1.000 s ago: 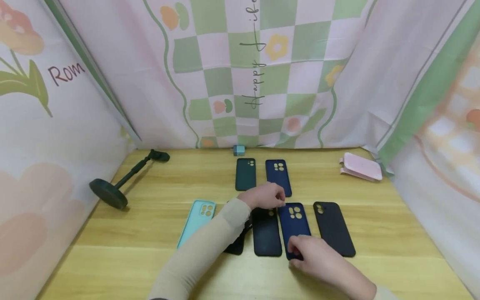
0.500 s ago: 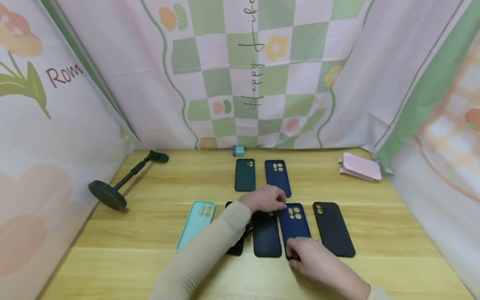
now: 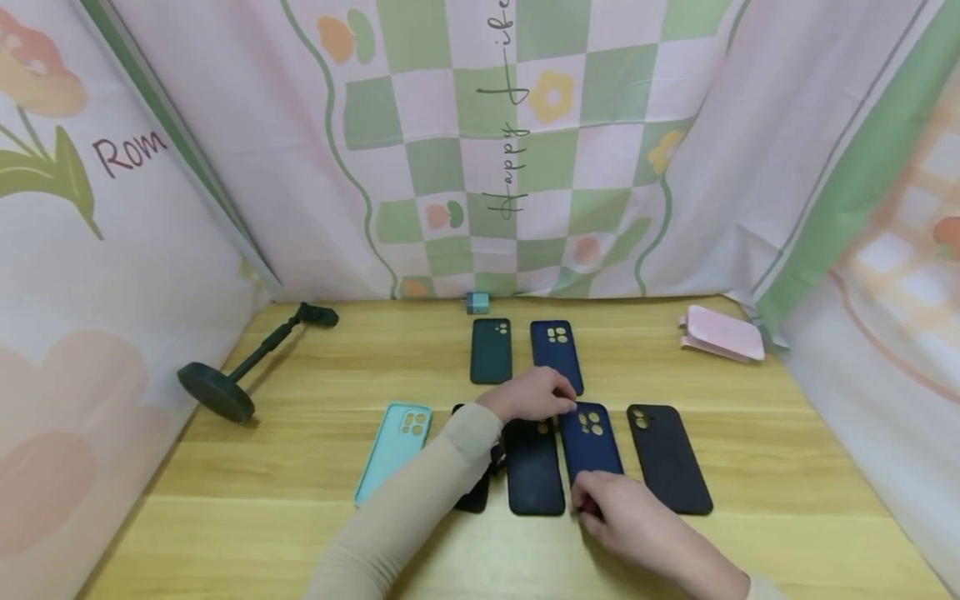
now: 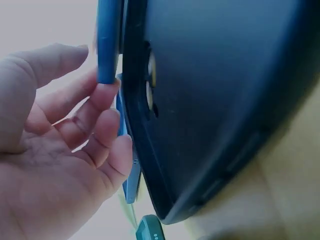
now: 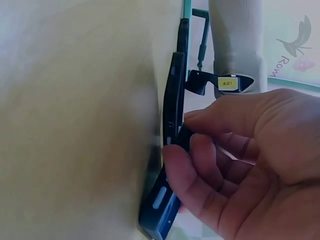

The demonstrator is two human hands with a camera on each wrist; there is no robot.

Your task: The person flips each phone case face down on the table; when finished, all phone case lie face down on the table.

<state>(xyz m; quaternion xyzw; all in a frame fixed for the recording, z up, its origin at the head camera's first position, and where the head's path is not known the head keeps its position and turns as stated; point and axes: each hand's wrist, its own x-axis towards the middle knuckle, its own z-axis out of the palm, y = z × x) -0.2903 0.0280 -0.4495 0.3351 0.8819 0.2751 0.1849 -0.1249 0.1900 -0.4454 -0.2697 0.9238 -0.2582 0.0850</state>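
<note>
A dark blue phone case (image 3: 592, 450) with camera cutouts lies on the wooden table between both hands. At its far left corner, the left hand (image 3: 528, 393) has curved fingers; up close in the left wrist view, fingertips meet the end of the blue case (image 4: 108, 45). The right hand (image 3: 630, 517) pinches the near end of that case between thumb and fingers, hiding its lower part. Just left of it lies a black phone case (image 3: 535, 479), partly beneath the left hand. Another black case (image 3: 472, 500) is mostly covered by the left forearm.
To the left lies a mint case (image 3: 388, 450), and to the right a black case (image 3: 670, 458). Behind are a dark green case (image 3: 491, 352) and a second blue case (image 3: 557, 354). A round-based stand (image 3: 217, 390), a charger (image 3: 477, 302) and a pink holder (image 3: 723, 333) sit farther out.
The blue case's far end has shifted slightly away and to the right, with the left fingertips on it. The right hand stays at the near end.
</note>
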